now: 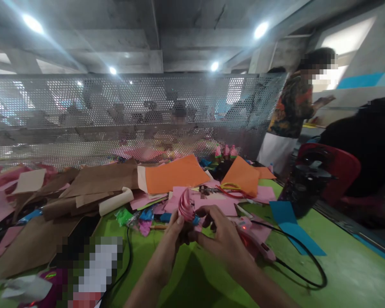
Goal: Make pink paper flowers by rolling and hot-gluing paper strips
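Observation:
A pink felt swirl [186, 206], shaped like an ice-cream top, stands upright between my hands above the green table. My left hand [170, 239] is closed on its left side, with the thumb against the lower folds. My right hand [220, 231] curls its fingers and thumb around the lower right side; its fingertips are partly hidden, as is the base of the swirl. Just right of my right hand lies a pink glue gun [258, 244] with a small red light and a black cord. Pink felt sheets [214, 207] lie behind the swirl.
Scissors [232, 188] with red and yellow handles lie near orange felt sheets [173, 174]. Brown sheets [99, 177] pile up at left. Blue felt pieces [295, 226] lie at right. A perforated metal screen [131, 111] stands behind; a person [291, 102] stands beyond a red chair [330, 167].

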`<state>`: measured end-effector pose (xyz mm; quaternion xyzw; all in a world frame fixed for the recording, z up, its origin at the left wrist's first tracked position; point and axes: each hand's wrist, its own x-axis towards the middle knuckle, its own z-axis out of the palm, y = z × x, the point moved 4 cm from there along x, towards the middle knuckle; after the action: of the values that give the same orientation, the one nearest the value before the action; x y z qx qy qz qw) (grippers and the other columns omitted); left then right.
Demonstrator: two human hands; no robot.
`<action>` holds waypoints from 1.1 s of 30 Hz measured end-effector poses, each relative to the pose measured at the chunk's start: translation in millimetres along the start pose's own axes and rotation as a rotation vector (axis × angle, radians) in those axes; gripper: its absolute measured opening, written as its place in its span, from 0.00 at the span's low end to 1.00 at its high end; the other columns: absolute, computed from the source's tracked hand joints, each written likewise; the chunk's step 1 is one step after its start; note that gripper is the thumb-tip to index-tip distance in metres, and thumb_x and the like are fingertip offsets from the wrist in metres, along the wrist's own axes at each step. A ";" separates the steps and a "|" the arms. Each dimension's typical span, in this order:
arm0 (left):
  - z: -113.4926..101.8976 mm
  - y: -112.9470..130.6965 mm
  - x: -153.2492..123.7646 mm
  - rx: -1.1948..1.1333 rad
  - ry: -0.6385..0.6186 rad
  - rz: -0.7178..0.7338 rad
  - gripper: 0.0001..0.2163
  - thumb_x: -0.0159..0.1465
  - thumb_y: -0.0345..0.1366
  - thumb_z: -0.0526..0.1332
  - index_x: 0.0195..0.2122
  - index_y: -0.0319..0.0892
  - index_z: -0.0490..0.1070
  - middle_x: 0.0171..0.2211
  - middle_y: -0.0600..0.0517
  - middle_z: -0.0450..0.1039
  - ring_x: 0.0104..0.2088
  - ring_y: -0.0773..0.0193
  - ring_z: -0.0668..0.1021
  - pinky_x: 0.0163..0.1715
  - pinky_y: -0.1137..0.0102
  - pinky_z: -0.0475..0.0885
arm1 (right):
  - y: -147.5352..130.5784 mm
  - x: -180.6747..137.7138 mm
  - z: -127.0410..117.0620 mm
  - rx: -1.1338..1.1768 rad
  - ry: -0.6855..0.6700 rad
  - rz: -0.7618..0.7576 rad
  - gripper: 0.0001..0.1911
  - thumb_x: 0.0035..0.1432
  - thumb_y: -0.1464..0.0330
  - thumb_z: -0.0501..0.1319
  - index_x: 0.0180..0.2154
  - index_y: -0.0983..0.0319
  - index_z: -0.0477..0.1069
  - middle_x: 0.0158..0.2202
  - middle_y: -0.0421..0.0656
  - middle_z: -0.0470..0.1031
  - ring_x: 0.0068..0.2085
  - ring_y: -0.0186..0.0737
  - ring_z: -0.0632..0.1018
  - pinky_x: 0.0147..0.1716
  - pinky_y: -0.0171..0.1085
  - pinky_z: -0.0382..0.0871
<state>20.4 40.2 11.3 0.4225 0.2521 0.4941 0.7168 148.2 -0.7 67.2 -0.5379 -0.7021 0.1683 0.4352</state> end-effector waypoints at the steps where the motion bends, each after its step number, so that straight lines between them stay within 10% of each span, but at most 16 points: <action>1: -1.1 -2.2 1.1 0.002 0.003 0.004 0.24 0.55 0.53 0.64 0.48 0.45 0.70 0.30 0.51 0.75 0.27 0.64 0.74 0.27 0.72 0.68 | -0.1 0.1 2.7 0.004 -0.018 0.007 0.17 0.50 0.73 0.66 0.43 0.59 0.67 0.39 0.41 0.71 0.37 0.41 0.71 0.35 0.37 0.65; 13: 7.2 8.6 -18.8 0.099 0.178 -0.011 0.20 0.58 0.43 0.63 0.52 0.47 0.70 0.52 0.48 0.74 0.53 0.54 0.73 0.53 0.64 0.65 | -7.5 -3.0 19.1 0.020 -0.009 -0.033 0.12 0.52 0.75 0.64 0.40 0.60 0.68 0.41 0.43 0.71 0.41 0.44 0.72 0.39 0.39 0.65; 20: 7.5 12.9 -18.9 0.232 0.231 0.047 0.20 0.58 0.44 0.64 0.50 0.44 0.72 0.49 0.47 0.77 0.52 0.54 0.74 0.52 0.64 0.65 | -7.3 -1.5 15.5 -0.021 -0.014 -0.032 0.08 0.52 0.74 0.64 0.34 0.61 0.67 0.36 0.43 0.71 0.37 0.43 0.72 0.35 0.36 0.64; 33: 7.1 59.0 -27.2 1.106 0.089 0.683 0.04 0.62 0.30 0.60 0.36 0.45 0.73 0.38 0.51 0.67 0.43 0.60 0.71 0.43 0.65 0.68 | 8.3 -1.1 10.3 0.179 -0.153 0.131 0.03 0.53 0.73 0.60 0.30 0.62 0.66 0.26 0.36 0.69 0.29 0.35 0.69 0.26 0.30 0.60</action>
<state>-13.7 21.7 63.9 0.7645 0.3503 0.5085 0.1851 145.1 3.8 55.1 -0.5271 -0.6789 0.2988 0.4148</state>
